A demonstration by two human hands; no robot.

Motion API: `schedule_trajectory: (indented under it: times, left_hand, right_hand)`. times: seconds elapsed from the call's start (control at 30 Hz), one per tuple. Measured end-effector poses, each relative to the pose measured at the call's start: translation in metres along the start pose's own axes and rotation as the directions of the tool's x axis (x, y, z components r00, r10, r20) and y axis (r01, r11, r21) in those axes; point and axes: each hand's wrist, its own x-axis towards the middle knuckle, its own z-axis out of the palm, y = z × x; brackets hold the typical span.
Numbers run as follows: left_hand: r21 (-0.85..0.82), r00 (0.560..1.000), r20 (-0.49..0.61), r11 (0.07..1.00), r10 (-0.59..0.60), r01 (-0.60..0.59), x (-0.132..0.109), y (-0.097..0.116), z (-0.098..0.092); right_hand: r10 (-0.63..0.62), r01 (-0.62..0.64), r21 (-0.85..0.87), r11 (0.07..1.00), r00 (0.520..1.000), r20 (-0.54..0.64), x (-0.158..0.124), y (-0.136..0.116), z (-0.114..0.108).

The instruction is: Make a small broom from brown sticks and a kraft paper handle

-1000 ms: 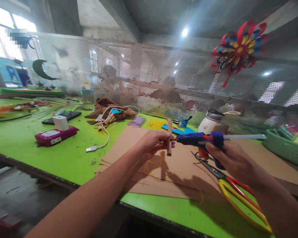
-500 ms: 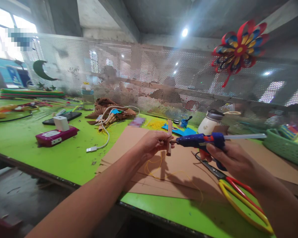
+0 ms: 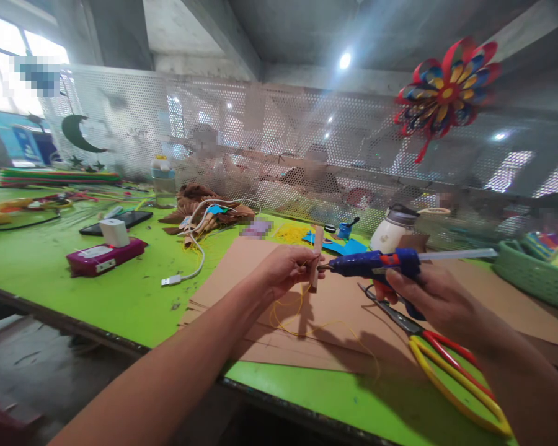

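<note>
Between the fingers of my left hand (image 3: 283, 267) is a narrow brown strip, perhaps cardboard (image 3: 317, 260), held nearly upright. My right hand (image 3: 439, 300) is wrapped round a blue glue gun (image 3: 376, 262), with a clear glue stick (image 3: 460, 254) jutting from its back. The gun's nozzle meets or nearly meets the strip by my left fingertips. Yellow thread (image 3: 302, 319) trails below my left hand over brown cardboard sheets (image 3: 260, 347). Under my right hand lie large scissors (image 3: 441, 362) with red and yellow handles.
A purple power strip (image 3: 105, 255) with a white charger and a white USB cable (image 3: 199, 254) lie left on the green table (image 3: 139, 303). Behind are crumpled brown paper (image 3: 195, 201), a small blue pot (image 3: 345, 231) and a white jug (image 3: 393, 230). A green basket (image 3: 534, 272) stands right.
The strip has tilted slightly, its lower end shifting left. Both hands keep nearly the same place and the glue gun stays at the strip.
</note>
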Motion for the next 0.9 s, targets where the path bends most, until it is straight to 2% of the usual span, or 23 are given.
schedule_trajectory:
  times: [0.3,0.57,0.9]
  left_hand:
    - [-0.009,1.0,0.014,1.0,-0.016,0.016,0.0018,-0.0015,-0.0019]
    - [0.027,0.999,0.031,0.999,-0.021,0.02,-0.0001,0.0005,-0.0003]
    - [0.007,0.999,0.033,1.0,-0.029,0.029,-0.0009,0.0005,0.0014]
  right_hand:
    - [0.033,-0.033,-0.046,0.998,0.999,-0.006,-0.0003,0.0022,0.0002]
    - [0.073,-0.073,-0.001,0.997,0.997,-0.04,0.0004,0.0017,0.0001]
    - [0.066,-0.066,-0.009,0.998,0.998,-0.016,0.0024,0.0021,0.0019]
